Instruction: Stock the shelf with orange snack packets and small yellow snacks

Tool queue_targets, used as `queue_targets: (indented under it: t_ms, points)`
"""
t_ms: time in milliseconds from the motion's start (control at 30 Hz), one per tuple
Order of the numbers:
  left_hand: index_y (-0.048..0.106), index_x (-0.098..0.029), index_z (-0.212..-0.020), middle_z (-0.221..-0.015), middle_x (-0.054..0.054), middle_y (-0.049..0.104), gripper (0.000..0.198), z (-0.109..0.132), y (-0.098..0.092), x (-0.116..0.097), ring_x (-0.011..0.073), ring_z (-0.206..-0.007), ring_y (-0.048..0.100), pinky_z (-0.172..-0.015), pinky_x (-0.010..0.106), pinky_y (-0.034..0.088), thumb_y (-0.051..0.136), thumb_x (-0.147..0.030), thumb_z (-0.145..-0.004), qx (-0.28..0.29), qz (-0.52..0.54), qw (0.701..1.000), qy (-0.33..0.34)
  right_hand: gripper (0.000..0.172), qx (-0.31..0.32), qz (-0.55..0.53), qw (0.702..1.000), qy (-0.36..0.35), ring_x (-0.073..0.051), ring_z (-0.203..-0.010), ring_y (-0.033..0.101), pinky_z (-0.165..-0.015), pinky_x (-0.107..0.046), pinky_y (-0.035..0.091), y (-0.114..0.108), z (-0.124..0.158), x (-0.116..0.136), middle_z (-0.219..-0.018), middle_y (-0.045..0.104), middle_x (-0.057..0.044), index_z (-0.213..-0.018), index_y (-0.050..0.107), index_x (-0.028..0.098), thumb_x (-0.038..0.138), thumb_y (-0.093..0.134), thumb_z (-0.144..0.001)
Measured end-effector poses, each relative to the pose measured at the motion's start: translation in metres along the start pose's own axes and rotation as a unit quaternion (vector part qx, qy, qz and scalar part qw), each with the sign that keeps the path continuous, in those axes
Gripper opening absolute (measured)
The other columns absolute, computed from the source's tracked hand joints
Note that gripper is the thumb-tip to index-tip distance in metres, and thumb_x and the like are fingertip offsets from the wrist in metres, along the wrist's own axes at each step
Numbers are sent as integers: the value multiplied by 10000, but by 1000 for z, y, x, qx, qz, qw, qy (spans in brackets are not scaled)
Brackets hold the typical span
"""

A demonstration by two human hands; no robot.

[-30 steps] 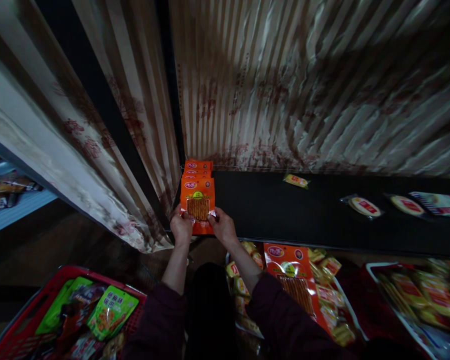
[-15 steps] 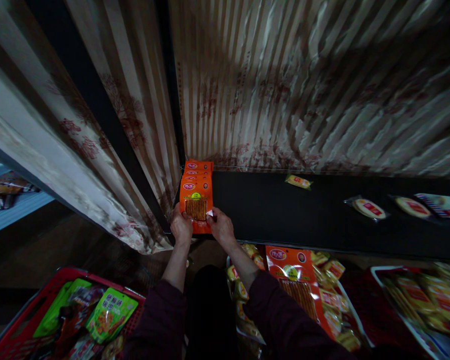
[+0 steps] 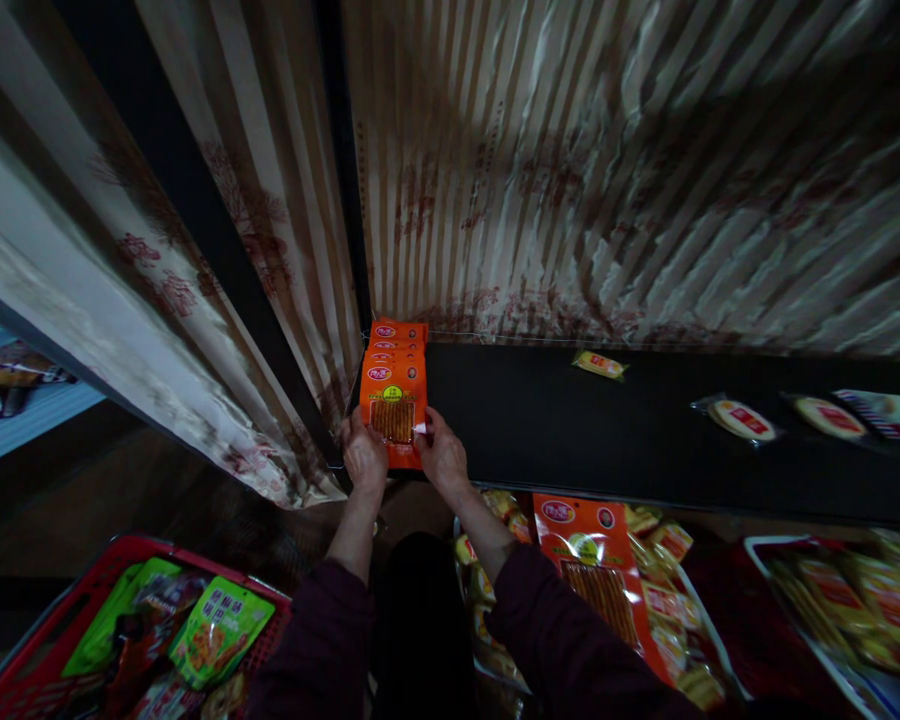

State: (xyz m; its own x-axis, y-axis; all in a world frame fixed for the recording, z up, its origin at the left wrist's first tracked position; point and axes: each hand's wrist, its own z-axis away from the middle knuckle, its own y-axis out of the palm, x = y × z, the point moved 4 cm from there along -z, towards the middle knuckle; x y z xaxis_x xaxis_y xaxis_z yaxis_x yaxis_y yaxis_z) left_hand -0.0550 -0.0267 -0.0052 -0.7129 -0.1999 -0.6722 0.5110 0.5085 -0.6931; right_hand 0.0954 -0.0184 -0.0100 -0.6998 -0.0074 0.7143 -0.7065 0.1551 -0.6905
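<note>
Several orange snack packets (image 3: 394, 400) lie overlapped in a row at the left end of the black shelf (image 3: 525, 430), their logos showing one behind another. My left hand (image 3: 365, 455) is closed on the left edge of the front packet, near its lower half. On the opposite edge, my right hand (image 3: 444, 455) pinches the same packet with thumb and fingers. Brown sticks show through the packet's clear window between my hands. Below my right forearm, a larger-looking orange snack packet (image 3: 596, 570) rests on small yellow packets.
A small yellow packet (image 3: 600, 365) and oval wrapped snacks (image 3: 742, 420) lie farther right on the shelf. Left below stands a red basket (image 3: 131, 550) with green bags (image 3: 221, 625). A striped curtain (image 3: 495, 200) hangs behind; a black post (image 3: 345, 170) rises at the corner.
Both hands stay at the front orange packet's sides; the right fingers have shifted slightly on its edge. The view has moved very slightly.
</note>
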Motion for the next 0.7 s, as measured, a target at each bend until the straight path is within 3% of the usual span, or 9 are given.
queue_targets:
  t_ms: [200,333,433,567,700]
  points:
    - [577,-127,-1207,-1322,166,505,388,6,-1,-11,276,-1283,412,-1071,448,348,401,-198,-869,-30,-29,995,89,481,-12,4,1000,-9,-185,-1006,621,-913,-325,470,1,1,1,-1081,664,-81,-1300,470,188,178,509,-820]
    - [554,-155,-1262,-1448,123,410,426,11,0,-29,278,-1405,226,-1123,462,261,400,-284,-886,14,-65,984,167,458,-23,19,999,-22,-193,-972,608,-901,-335,472,1,1,2,-1068,632,-103,-1291,489,166,186,480,-834]
    - [517,-184,-1310,-1487,98,362,456,11,6,-34,269,-1423,182,-1128,475,238,407,-293,-881,51,-85,978,181,468,-32,31,999,-25,-200,-932,595,-875,-349,482,1,0,1,-1052,604,-112,-1291,500,159,181,468,-824]
    - [467,-181,-1356,-1494,111,344,509,11,16,-28,271,-1423,183,-1137,489,207,435,-330,-870,73,-103,975,183,480,-65,35,995,-71,-245,-1142,494,-981,-408,422,0,-2,0,-1239,540,-142,-1295,506,158,190,474,-817]
    - [466,-173,-1357,-1503,118,325,526,11,19,-23,285,-1420,187,-1143,486,196,446,-347,-861,74,-106,974,188,498,-47,24,994,-93,-244,-1271,401,-1057,-408,357,6,-7,-1,-1400,450,-139,-1337,468,124,190,425,-846]
